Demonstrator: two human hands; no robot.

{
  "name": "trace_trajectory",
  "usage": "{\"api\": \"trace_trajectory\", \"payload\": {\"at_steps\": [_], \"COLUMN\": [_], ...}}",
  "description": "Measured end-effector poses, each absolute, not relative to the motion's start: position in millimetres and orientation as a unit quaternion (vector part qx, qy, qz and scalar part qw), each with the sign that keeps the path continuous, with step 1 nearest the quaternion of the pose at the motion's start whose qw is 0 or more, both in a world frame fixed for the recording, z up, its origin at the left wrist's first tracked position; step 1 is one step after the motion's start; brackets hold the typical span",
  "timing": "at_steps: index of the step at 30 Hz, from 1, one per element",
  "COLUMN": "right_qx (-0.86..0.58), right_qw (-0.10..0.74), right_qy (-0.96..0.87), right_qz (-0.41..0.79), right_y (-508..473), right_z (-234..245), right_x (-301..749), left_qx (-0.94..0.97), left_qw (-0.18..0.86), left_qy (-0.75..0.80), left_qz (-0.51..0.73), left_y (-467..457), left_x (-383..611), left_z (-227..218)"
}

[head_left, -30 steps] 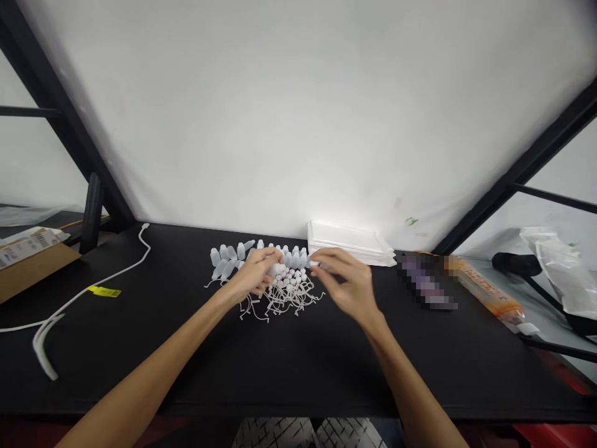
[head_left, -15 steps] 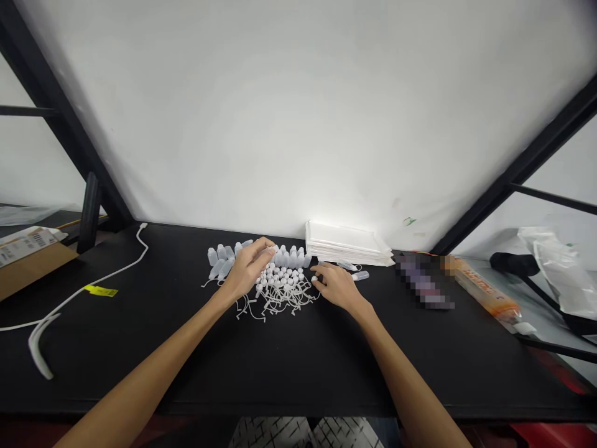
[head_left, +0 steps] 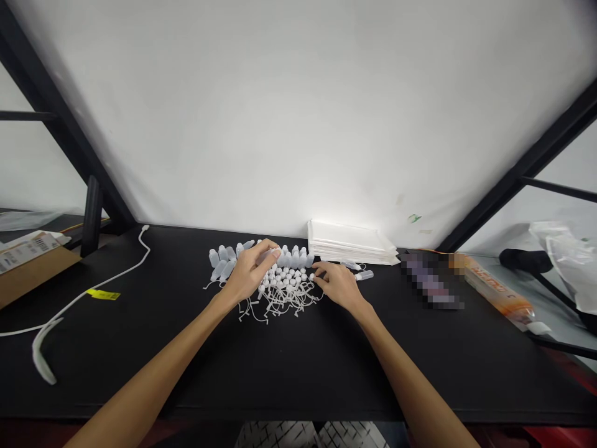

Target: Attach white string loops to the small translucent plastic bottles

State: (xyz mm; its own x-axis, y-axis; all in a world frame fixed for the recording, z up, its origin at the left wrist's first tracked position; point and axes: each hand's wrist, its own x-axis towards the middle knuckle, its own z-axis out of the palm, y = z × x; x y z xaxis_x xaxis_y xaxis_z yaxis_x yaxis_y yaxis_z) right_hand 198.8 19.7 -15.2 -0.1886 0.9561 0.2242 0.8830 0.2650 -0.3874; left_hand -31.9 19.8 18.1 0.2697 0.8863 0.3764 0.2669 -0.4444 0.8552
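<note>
My left hand (head_left: 252,270) is closed around a small translucent bottle (head_left: 267,256), partly hidden by the fingers, above the left side of a heap of white caps (head_left: 289,280). Thin white straps (head_left: 280,305) trail from the caps toward me. My right hand (head_left: 339,284) rests at the heap's right edge, its thumb and index finger closed about a single white cap (head_left: 312,277). Behind the heap stand small translucent bottles (head_left: 295,257) in rows. More of these bottles (head_left: 226,269) lie and stand left of my left hand.
A stack of white flat sheets or envelopes (head_left: 354,241) lies against the wall. Near it is a capped bottle (head_left: 364,275). A white cable (head_left: 112,274) and cardboard box (head_left: 37,267) are at left. Right are a blurred object (head_left: 431,283) and an orange-printed plastic package (head_left: 501,292).
The view has shifted slightly. My left hand has turned a little, showing more of the bottle in it. My right hand stays almost in place by the caps.
</note>
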Motion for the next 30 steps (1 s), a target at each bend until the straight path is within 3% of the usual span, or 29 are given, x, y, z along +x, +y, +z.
{"api": "trace_trajectory", "payload": {"at_steps": [30], "right_qx": [-0.607], "right_qw": [0.202], "right_qy": [-0.749], "right_qz": [0.171], "right_y": [14], "right_z": [-8], "right_x": [193], "left_qx": [0.759], "left_qw": [0.319], "left_qy": [0.394], "left_qz": [0.409], "left_y": [18], "left_x": [-31], "left_z": [17]}}
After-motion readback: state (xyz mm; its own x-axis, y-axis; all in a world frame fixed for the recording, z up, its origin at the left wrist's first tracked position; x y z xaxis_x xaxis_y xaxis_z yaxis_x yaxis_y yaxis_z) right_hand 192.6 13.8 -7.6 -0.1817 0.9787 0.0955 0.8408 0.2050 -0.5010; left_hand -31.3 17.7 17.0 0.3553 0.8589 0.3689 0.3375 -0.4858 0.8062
